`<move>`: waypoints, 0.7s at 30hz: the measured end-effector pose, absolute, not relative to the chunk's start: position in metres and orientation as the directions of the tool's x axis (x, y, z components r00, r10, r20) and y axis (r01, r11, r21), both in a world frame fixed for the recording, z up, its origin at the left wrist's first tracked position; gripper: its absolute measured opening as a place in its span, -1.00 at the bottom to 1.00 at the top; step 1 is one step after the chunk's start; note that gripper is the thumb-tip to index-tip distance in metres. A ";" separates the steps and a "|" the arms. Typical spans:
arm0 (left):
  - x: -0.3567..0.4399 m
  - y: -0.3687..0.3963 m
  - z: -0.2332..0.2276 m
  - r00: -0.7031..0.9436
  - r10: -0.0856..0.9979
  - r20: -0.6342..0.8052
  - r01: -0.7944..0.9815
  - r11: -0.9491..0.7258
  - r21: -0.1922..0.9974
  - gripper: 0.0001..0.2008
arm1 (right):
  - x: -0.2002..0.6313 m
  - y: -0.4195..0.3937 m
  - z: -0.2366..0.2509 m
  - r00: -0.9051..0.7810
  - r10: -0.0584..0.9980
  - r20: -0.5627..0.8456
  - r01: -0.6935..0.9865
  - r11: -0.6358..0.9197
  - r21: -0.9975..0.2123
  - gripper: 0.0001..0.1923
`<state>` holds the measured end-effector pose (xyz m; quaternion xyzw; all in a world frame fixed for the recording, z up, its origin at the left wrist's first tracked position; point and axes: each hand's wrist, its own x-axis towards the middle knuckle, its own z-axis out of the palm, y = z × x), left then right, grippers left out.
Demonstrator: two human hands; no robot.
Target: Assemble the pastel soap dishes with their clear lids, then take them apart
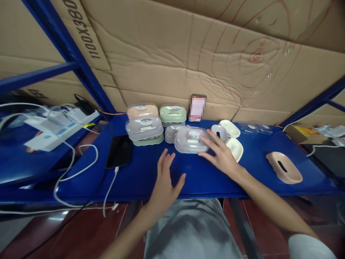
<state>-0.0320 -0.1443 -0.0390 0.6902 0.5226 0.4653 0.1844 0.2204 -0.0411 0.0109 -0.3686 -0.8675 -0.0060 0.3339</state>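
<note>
I am sitting in a storeroom or packing workshop: blue steel racking (67,46) is framing my worktop (140,172), flattened cardboard (167,54) is lining its far edge.

- Left hand (165,181), nearest the blue shelf (134,180): bare, no ring, no watch, no glove.
- Right hand (222,154), over the shelf: bare as well, forearm uncovered.
- Below the shelf's front edge: light grey trousers (188,230).
- Right of them: a grey sleeve (309,248).

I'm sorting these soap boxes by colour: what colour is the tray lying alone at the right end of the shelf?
Peach-pink tray, best seen in the head view.
</note>
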 end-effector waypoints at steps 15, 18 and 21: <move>-0.037 -0.146 -0.038 0.187 0.908 0.374 0.624 -0.404 0.669 -0.45 | 0.184 0.009 0.024 -0.482 0.712 0.510 0.767 0.625 -0.147 -0.28; -0.037 -0.146 -0.039 0.224 0.908 0.354 0.655 -0.409 0.635 -0.48 | 0.227 -0.023 0.025 -0.369 0.759 0.536 0.869 0.486 -0.089 -0.37; -0.037 -0.146 -0.041 0.278 0.901 0.334 0.697 -0.429 0.575 -0.52 | 0.268 -0.065 0.011 -0.252 0.827 0.503 0.963 0.267 0.044 -0.43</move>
